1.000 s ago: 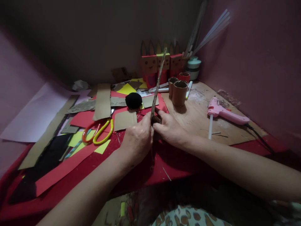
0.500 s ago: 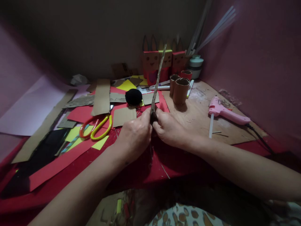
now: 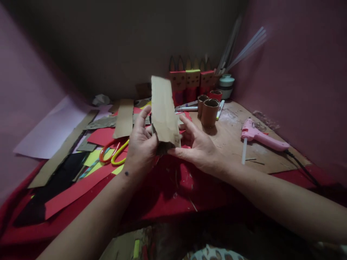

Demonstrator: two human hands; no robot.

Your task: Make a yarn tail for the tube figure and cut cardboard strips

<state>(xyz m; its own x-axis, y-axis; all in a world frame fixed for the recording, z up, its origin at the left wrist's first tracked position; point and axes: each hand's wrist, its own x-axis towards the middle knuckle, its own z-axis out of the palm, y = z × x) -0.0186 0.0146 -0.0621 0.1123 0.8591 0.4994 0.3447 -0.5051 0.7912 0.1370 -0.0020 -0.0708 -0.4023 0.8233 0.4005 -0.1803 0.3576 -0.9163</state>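
A tan cardboard strip stands tilted between my hands above the red-covered table. My left hand grips its left edge near the bottom, thumb in front and fingers partly spread. On the right side, my right hand has its thumb at the lower corner and its fingers along the edge. The strip's bottom end looks dark and bent or torn. Just left of my left hand lie scissors with red and yellow handles, partly hidden behind it.
On the right, a pink glue gun rests on a brown board. Cardboard tubes and animal-faced boxes stand at the back. Red paper, black sheet and cardboard strips cover the left side.
The cardboard strip has turned from edge-on to showing its broad face. My hands have moved apart from pressed together, onto its two sides. The view has shifted slightly.
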